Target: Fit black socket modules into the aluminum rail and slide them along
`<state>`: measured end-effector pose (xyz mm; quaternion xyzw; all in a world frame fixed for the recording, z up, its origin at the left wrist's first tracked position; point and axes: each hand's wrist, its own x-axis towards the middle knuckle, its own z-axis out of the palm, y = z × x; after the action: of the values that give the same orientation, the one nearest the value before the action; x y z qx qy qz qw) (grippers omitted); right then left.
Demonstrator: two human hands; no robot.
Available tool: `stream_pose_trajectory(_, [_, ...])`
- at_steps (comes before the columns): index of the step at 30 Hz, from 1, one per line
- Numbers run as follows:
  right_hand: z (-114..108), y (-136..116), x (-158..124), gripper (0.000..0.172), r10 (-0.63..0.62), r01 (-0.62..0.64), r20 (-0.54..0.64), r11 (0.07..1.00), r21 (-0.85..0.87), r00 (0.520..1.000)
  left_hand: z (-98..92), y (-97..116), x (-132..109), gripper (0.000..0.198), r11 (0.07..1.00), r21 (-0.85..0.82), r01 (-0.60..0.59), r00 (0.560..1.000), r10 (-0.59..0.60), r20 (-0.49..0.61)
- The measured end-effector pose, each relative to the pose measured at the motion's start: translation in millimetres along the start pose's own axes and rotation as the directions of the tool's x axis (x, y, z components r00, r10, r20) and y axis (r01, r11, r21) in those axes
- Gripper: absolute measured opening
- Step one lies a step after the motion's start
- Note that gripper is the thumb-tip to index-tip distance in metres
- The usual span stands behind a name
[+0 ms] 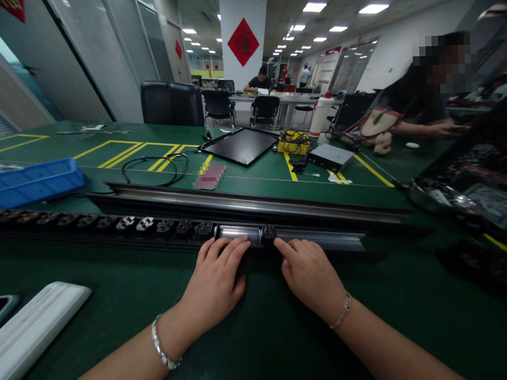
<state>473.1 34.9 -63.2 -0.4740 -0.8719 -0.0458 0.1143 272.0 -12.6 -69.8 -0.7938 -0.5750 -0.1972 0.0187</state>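
Observation:
A long black metal channel (342,243) lies across the green table in front of me, like the housing of a power strip. A row of black socket modules (165,226) fills its left part, two of them showing white metallic tops. One single socket module (268,233) sits apart to the right of a bare gap. My left hand (218,275) rests its outstretched fingers on the channel's near edge beside that gap. With its index fingertip, my right hand (310,271) touches the right side of the single module; its other fingers are loosely bent.
Behind lies a second long black channel (254,204). A blue bin (30,183) stands left, a white object (41,328) nearer. Farther back are a dark flat panel (245,145), a yellow box with cables (293,142) and a silver box (331,156). A person (421,98) sits at right.

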Motion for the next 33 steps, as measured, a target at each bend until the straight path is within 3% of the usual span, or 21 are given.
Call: stream_pose_trajectory(33, [0.7, -0.1, 0.3, 0.038, -0.001, 0.001, -0.016, 1.0, -0.015, 1.0, 0.0, -0.5, 0.1, 0.055, 1.0, -0.019, -0.006, 1.0, 0.006, -0.004])
